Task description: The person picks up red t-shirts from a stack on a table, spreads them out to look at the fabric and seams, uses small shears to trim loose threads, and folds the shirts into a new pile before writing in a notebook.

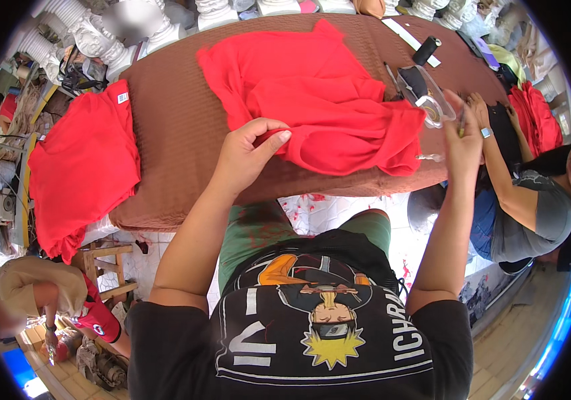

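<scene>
A red cloth garment (299,80) lies bunched and partly folded on the brown-covered table (172,100) in front of me. My left hand (251,152) pinches its near edge between thumb and fingers. My right hand (462,148) is raised past the garment's right end, its fingers closed round a small thing with a yellowish part, too blurred to name. Just beyond that hand rests a clear plastic tray (447,107) with a dark item and a whitish ring in it. A small pale object (431,158) lies by the garment's right corner.
A red cloth pile (85,160) covers the table's left end. A black thread spool (427,51) and white ruler (409,40) lie at the back right. One co-worker (532,207) sits close on my right; another person (59,293) bends down at lower left beside a wooden stool (107,267).
</scene>
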